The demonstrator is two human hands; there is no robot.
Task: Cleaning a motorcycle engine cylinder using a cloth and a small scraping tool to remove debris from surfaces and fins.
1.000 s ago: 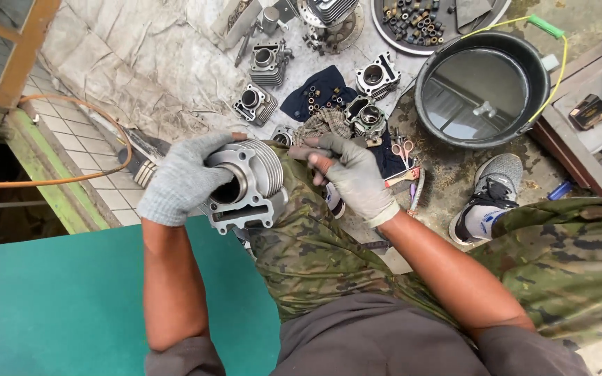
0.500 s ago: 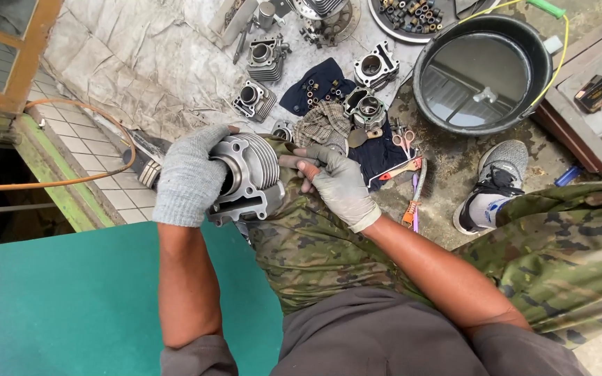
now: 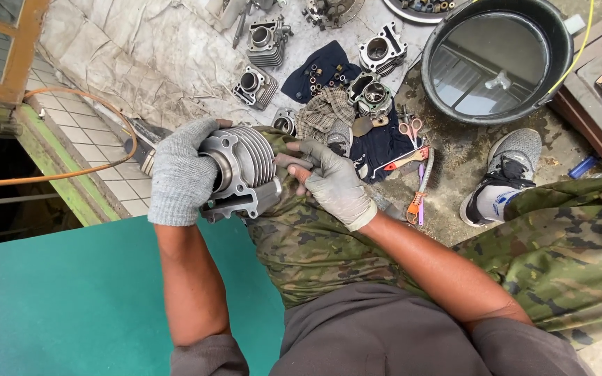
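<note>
Head view shows my left hand [image 3: 181, 174] wrapped around the open end of a finned engine cylinder [image 3: 242, 170], fingers closed firmly on its rim, holding it above my left knee. My right hand [image 3: 332, 184] meets the cylinder's far side, fingers curled loosely around something thin and dark pressed against the fins; I cannot tell what it is. Both hands wear knit gloves.

To work well here, I judge the left grip should stay square on the rim, so the cylinder does not roll while the right hand works along the fins, and the weight should sit close over the knee.

Room is tight ahead: more cylinders [image 3: 256, 85] lie on the grey sheet [image 3: 120, 56], a dark cloth [image 3: 377, 143] carries small parts, scissors [image 3: 410, 127] and a brush [image 3: 421, 188] lie just beside it, and a black basin of liquid [image 3: 496, 59] stands beyond my shoe [image 3: 506, 170]. Left of me a tiled ledge [image 3: 85, 150] drops away, with an orange hose [image 3: 50, 177] across it.
</note>
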